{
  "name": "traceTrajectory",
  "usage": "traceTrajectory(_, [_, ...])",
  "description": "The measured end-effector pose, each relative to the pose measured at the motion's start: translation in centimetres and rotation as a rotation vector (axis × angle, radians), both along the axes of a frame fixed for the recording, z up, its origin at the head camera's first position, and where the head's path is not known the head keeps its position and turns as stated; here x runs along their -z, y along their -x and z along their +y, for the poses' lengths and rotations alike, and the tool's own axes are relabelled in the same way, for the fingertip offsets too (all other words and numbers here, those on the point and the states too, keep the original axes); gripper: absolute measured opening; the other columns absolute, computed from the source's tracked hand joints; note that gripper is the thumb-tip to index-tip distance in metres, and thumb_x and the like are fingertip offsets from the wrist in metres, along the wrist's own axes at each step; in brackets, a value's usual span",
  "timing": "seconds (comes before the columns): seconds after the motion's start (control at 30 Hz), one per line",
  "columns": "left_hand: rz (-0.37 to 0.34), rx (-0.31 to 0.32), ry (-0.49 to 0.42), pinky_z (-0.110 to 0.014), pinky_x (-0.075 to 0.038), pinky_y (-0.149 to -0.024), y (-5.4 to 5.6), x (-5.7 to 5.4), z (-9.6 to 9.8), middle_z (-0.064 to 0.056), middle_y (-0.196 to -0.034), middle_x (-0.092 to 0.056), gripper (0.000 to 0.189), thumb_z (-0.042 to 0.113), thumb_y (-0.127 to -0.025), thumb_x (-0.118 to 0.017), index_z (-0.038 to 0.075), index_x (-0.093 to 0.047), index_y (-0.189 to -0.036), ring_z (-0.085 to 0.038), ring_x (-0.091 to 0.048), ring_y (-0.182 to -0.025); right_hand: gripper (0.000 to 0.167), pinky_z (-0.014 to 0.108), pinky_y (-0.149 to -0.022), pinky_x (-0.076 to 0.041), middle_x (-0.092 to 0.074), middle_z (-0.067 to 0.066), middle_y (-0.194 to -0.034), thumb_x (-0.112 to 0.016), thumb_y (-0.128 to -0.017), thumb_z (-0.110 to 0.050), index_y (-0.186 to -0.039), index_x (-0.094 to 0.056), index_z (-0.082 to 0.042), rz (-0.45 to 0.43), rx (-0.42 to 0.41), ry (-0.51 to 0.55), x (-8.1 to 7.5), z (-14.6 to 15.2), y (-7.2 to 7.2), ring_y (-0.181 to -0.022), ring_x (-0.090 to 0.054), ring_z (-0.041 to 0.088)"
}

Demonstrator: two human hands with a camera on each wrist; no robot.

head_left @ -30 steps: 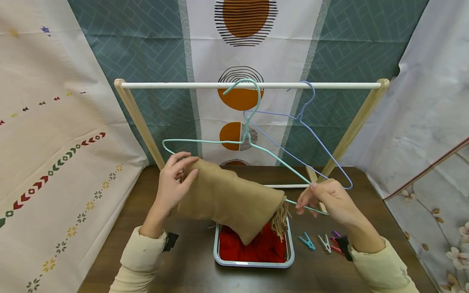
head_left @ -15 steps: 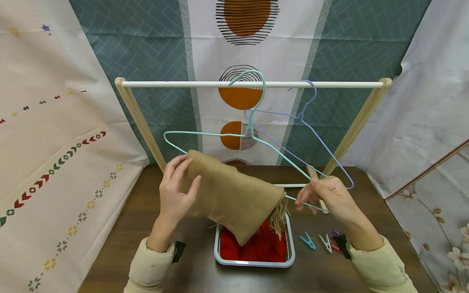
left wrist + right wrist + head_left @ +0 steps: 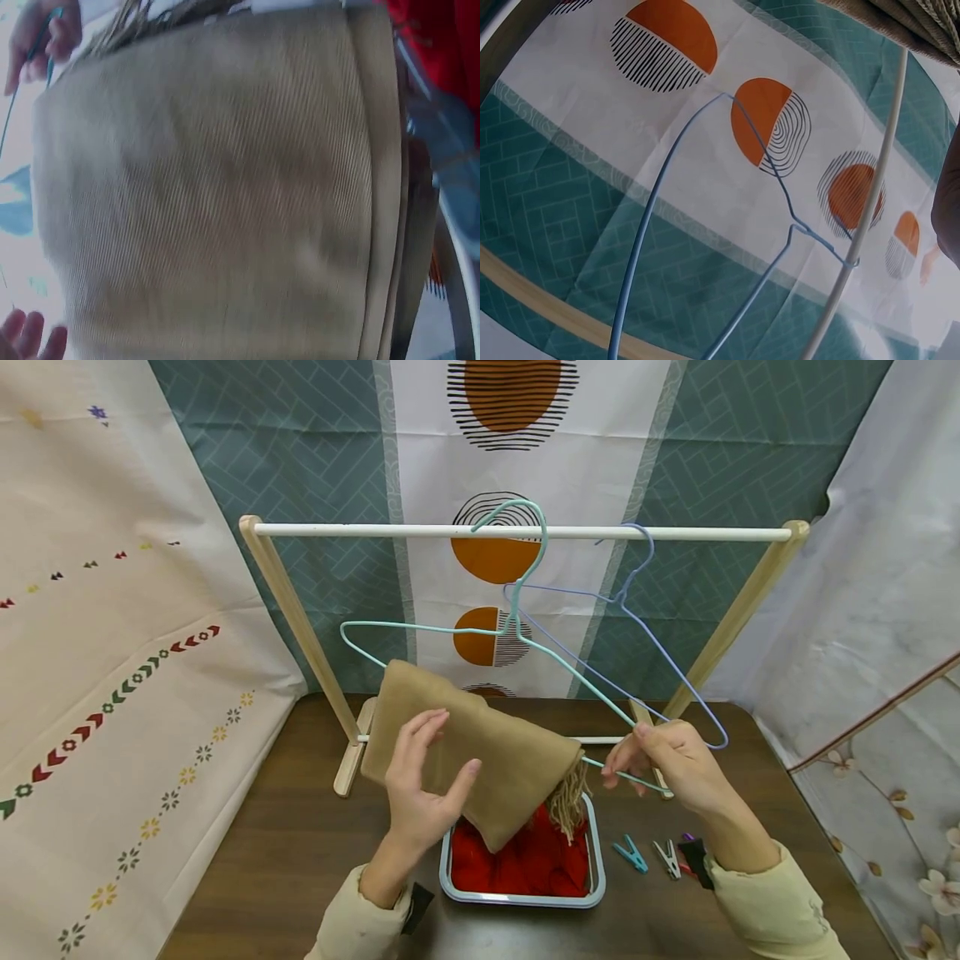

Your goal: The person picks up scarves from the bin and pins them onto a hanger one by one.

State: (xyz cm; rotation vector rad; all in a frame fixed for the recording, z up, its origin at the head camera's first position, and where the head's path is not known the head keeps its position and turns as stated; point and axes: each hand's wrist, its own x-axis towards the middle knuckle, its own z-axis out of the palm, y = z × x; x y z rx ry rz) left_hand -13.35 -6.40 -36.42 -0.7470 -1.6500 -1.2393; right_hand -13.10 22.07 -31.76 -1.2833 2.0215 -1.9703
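Observation:
A tan scarf (image 3: 480, 743) with a fringed end (image 3: 568, 802) hangs folded over the lower bar of a mint-green clothes hanger (image 3: 517, 610). My right hand (image 3: 678, 764) grips the hanger by its right corner, tilting that side down. The hanger's hook overlaps the white rail (image 3: 360, 531) in the head view. In front of the scarf, my left hand (image 3: 427, 777) has its fingers spread and holds nothing. The left wrist view is filled by the scarf's folded layers (image 3: 217, 195), with left fingertips (image 3: 30, 337) at the lower left corner.
A blue hanger (image 3: 663, 647) hangs on the rail at the right. Below the scarf stands a light-rimmed tray (image 3: 525, 900) with red cloth (image 3: 517, 868) in it. Several clothespins, such as a blue one (image 3: 632, 853) and a white one (image 3: 667, 860), lie beside it.
My left hand has left the scarf's upper left edge and moved right and down in front of it. The hanger has risen slightly; my right hand keeps its hold.

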Motion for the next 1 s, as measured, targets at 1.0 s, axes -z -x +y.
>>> traceTrajectory(1.0, [0.203, -0.366, 0.37, -0.071, -0.019, -0.09, -0.3, 2.7, 5.2, -0.018, -0.114, -0.054, 0.027, 0.014, -0.073, -0.058, 0.01, -0.062, -0.099, -0.038, -0.045, -0.11, 0.047, 0.032, -0.037, -0.038, -0.065, 0.016, -0.076, -0.025, -0.1, -0.006, -0.073, -0.06, 0.012, -0.042, 0.011, -0.022, -0.2, -1.2, -0.3, -0.067, -0.064, 0.021])
